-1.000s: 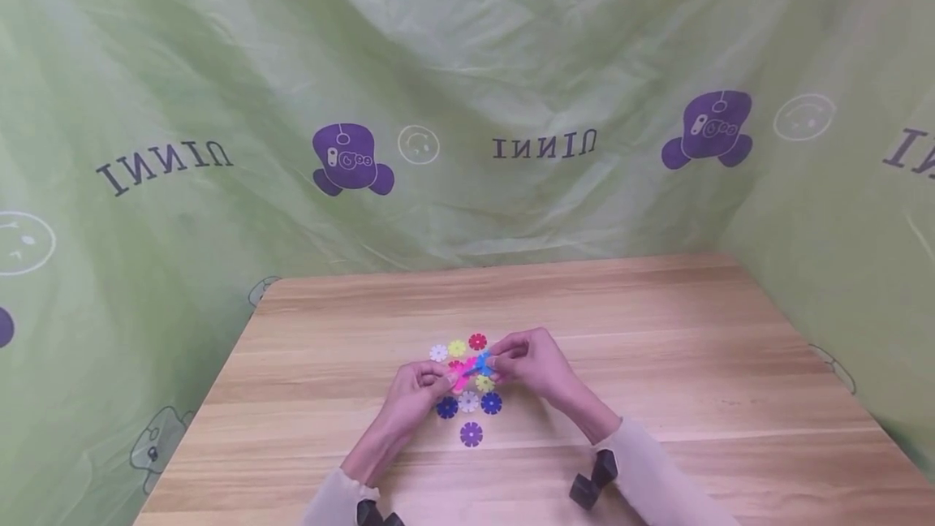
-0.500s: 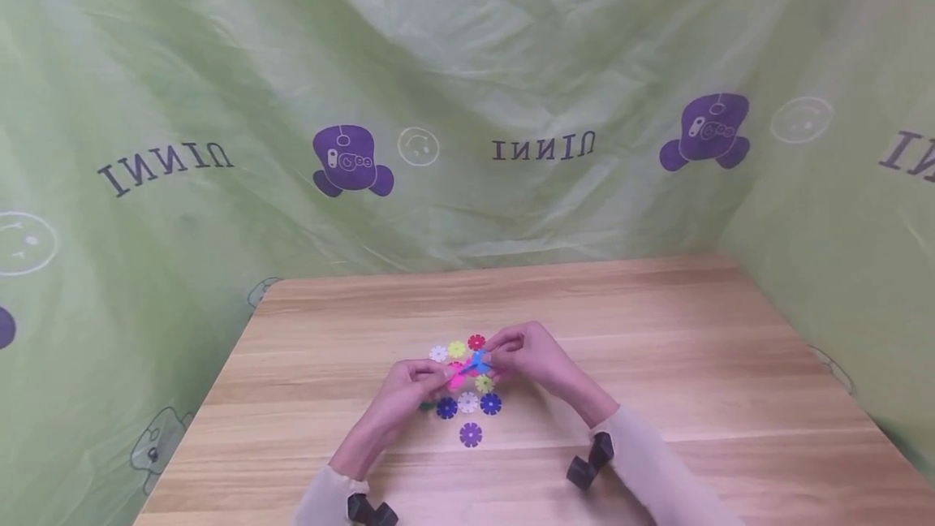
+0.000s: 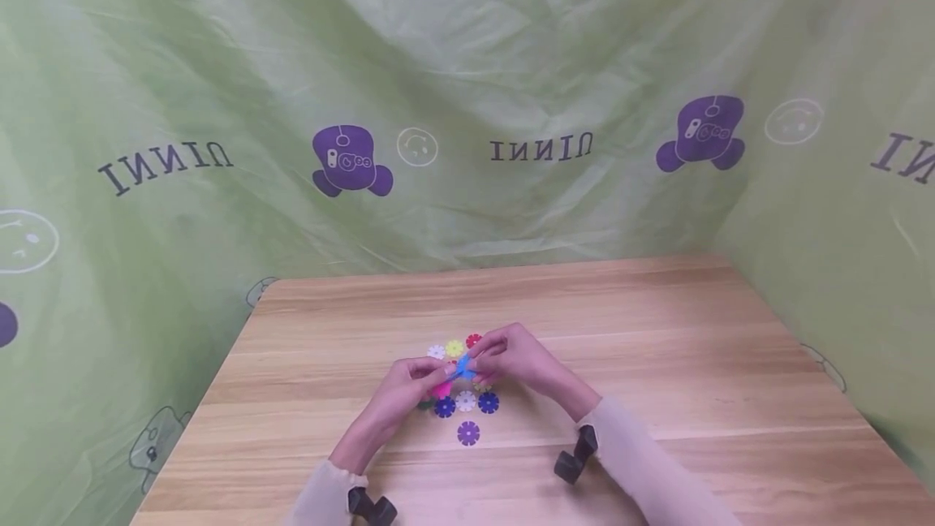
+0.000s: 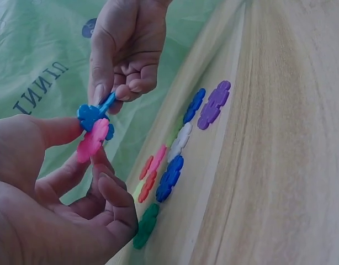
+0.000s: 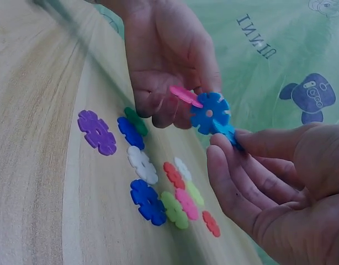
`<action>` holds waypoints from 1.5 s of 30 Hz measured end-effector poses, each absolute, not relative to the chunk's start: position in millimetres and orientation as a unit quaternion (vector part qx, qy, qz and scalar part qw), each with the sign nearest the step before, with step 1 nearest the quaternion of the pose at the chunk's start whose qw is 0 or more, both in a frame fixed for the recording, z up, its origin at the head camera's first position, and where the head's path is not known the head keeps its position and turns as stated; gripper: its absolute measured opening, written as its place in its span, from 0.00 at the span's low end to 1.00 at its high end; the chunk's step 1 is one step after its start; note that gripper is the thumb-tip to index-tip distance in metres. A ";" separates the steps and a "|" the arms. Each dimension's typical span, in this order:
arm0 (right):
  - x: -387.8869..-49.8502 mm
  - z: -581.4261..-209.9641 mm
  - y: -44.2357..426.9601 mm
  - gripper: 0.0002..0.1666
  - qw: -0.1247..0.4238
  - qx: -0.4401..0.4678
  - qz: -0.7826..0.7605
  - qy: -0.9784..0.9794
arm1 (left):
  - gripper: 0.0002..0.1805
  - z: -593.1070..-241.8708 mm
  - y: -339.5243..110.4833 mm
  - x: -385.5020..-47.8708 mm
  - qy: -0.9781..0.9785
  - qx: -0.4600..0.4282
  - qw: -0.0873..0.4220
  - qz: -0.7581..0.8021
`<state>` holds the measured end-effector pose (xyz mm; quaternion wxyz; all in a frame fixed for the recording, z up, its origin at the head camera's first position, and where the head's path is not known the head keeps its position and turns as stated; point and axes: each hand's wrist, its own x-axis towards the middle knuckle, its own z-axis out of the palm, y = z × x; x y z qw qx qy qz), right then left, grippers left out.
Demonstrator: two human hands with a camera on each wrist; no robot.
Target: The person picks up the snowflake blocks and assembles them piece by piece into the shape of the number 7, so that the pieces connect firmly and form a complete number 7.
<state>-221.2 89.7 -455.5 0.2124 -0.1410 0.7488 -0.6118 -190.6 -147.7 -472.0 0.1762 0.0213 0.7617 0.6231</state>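
Observation:
Above the table, both hands hold a small joined cluster of notched plastic interlocking discs. My left hand (image 3: pixel 402 396) pinches a blue interlocking disc (image 5: pixel 210 113) by its edge, its thumb against the rim in the left wrist view. Joined to that disc is a pink interlocking disc (image 4: pixel 93 139), which juts out near the left fingers. My right hand (image 3: pixel 522 364) pinches a second blue interlocking disc (image 5: pixel 227 132) between thumb and fingertips. This one stands at an angle against the first blue disc, touching it; whether their slots fully engage I cannot tell.
Loose discs lie flat on the wooden table (image 3: pixel 621 323) beneath the hands: purple (image 3: pixel 468 433), white (image 3: pixel 465 402), dark blue (image 3: pixel 489 403), green (image 4: pixel 146 226), red (image 3: pixel 473 341), yellow (image 3: pixel 454 348) and others. A green printed cloth (image 3: pixel 467 209) hangs behind the table.
Both hands have shifted slightly left with the cluster. The left fingers, earlier at the pink disc, now sit at the blue one, and the pink disc hangs lower. The green disc has come into view.

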 end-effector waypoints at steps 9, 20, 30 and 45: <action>-237.3 -447.3 87.7 0.10 0.212 -0.181 -0.556 0.783 | 0.14 -472.9 -146.7 -189.3 0.778 0.020 0.157 0.608; -283.0 -460.1 82.9 0.06 0.097 -0.130 -0.425 0.890 | 0.13 -472.7 -153.2 -188.4 0.769 0.013 0.166 0.618; -294.2 -472.0 73.8 0.14 0.140 -0.149 -0.392 0.897 | 0.16 -472.2 -151.0 -188.4 0.772 0.007 0.171 0.612; -287.1 -467.1 80.3 0.12 0.139 -0.135 -0.379 0.905 | 0.16 -471.1 -142.8 -188.1 0.768 0.018 0.180 0.615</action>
